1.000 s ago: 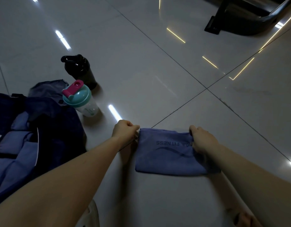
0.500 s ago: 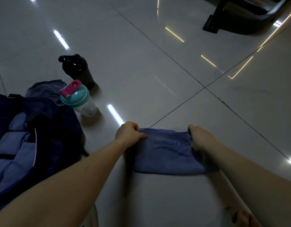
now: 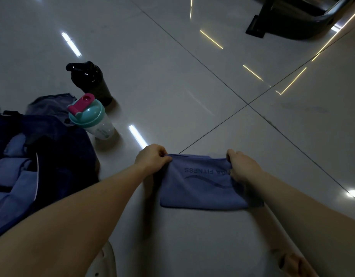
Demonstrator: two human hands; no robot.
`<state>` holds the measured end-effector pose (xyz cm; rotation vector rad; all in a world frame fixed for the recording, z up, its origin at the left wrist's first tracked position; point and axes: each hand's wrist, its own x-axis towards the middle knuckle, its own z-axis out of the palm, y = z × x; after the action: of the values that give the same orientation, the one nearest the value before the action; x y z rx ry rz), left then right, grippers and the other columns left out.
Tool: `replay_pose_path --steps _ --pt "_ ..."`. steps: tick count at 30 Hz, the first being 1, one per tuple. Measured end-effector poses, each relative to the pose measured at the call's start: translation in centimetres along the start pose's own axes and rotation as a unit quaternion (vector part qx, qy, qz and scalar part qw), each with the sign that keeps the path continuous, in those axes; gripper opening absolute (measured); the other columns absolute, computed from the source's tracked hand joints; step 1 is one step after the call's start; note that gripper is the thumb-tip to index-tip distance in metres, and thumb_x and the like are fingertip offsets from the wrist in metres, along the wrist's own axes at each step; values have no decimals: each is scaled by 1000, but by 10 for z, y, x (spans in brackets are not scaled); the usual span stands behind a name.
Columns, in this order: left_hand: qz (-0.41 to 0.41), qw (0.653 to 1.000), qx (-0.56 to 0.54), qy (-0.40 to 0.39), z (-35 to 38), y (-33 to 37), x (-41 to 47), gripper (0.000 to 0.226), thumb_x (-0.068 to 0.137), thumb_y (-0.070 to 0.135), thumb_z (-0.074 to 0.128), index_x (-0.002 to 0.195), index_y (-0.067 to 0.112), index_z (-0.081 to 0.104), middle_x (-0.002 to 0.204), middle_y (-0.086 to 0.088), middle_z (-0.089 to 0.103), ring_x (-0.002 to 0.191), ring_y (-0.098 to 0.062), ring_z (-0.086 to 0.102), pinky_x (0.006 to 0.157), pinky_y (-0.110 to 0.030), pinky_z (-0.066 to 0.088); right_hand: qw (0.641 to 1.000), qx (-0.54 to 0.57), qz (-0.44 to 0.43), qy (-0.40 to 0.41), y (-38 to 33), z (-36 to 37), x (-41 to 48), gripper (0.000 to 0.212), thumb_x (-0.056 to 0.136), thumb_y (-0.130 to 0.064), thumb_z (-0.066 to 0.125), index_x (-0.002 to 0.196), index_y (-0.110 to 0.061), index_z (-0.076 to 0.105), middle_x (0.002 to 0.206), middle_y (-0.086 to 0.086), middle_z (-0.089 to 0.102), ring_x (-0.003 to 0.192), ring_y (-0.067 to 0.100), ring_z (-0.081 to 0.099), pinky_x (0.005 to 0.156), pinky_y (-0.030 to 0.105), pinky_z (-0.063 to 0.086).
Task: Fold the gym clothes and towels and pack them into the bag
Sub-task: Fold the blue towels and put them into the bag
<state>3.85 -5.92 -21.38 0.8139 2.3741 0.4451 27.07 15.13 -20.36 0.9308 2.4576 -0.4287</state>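
Folded blue towel (image 3: 200, 188) pinched at its far edge by both hands on a tiled floor (image 3: 172, 76).

The far left corner is gripped by the curled fingers of the left hand (image 3: 152, 158) and the far right corner by those of the right hand (image 3: 242, 166). The rest of the towel is spread flat on the floor on the near side of the two grips. Its long axis is laid from one hand to the other. The printed word "FITNESS" is seen upside down, and the start of the lettering is covered by the right hand. The near right corner is hidden behind the right forearm. Both sets of fingertips are concealed by the cloth. An open dark bag (image 3: 58, 148) is seen well to the left of the left hand, cut off by the frame edge; its blue contents are hard to make out in the dim light.
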Motion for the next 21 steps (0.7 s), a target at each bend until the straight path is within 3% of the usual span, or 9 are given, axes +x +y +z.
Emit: replay_pose_path --steps 5,12,18,21 --pt "-3 994 101 33 -3 4 -3 47 87 57 64 61 19 59 67 4 62 72 -21 62 59 -30 38 1000 -6 -4 -3 1 0 2 35 90 -19 64 104 -18 33 116 19 49 101 39 57 73 39 41" --pt "1 996 -77 35 10 5 -36 27 73 45 79 81 24 65 80 9 65 77 -15 63 67 -31 49 1000 0 4 3 -1 -1 -2 35 88 -18 64 103 -20 33 116 18 50 101 39 56 77 43 46" --pt "135 979 28 149 47 13 -88 10 86 31 69 79 23 70 83 2 61 76 -22 58 64 -30 38 1000 0 4 11 -4 -2 -5 33 90 -16 63 105 -17 34 117 19 49 103 40 56 75 41 42" --pt "142 974 23 173 49 9 -94 12 87 30 69 78 22 71 79 1 64 73 -22 58 61 -31 38 1000 1 7 10 -5 -1 -6 32 91 -16 61 103 -18 32 116 18 49 102 39 56 74 41 41"
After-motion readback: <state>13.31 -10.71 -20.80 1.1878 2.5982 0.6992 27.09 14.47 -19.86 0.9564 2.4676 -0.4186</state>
